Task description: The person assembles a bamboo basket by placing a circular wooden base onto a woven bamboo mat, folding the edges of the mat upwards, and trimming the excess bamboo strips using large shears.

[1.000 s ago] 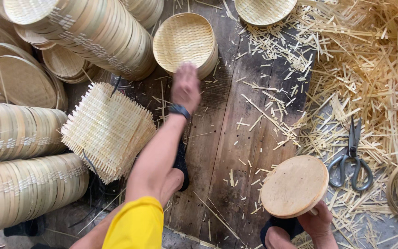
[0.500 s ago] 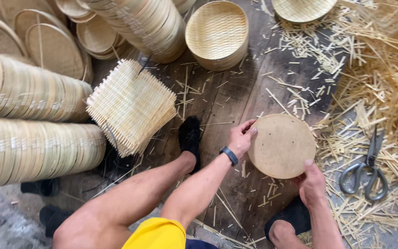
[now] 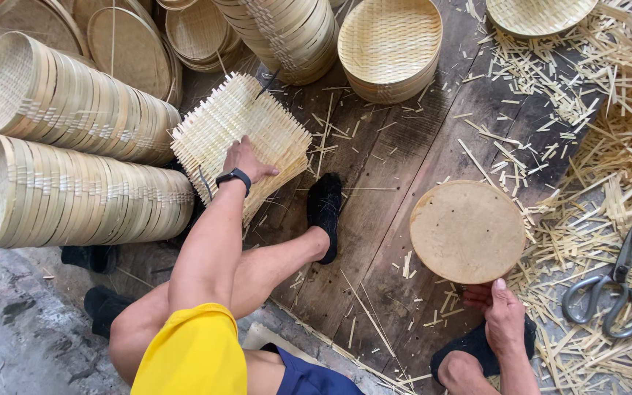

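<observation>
A: Left hand [image 3: 246, 159]?
B: On the stack of square woven mats [image 3: 239, 139], palm down on the top one, fingers spread over its near edge. Looks like the grip is closing on that edge, but the fingertips are hidden, so can't tell for sure. Black watch [image 3: 233, 177] on the wrist.

A: Where's the stack?
B: On the dark plank floor [image 3: 374, 183], tilted, leaning toward the rolls of nested round basket rims [image 3: 74, 190] at left. A black shoe [image 3: 325, 208] sits just right of it.

A: Right hand [image 3: 502, 314]?
B: Lower right, at the near edge of the round wood disc [image 3: 468, 230]. Thumb touches the rim; fingers curl under, partly out of sight. Grasping the disc by its edge, lightly.

A: Disc position?
B: Flat on the planks, well apart from the mats, with a few small holes on its face. Bamboo scraps [image 3: 594, 146] piled just right of it.

A: Other stuff?
B: Scissors [image 3: 612, 285] lying in the scraps, near the right hand but not touched. A stack of round woven trays [image 3: 389, 47] at top centre, another tray [image 3: 535, 14] top right, flat woven lids [image 3: 129, 47] top left. Yellow sleeve [image 3: 192, 351] at bottom, bare knee beside it.
</observation>
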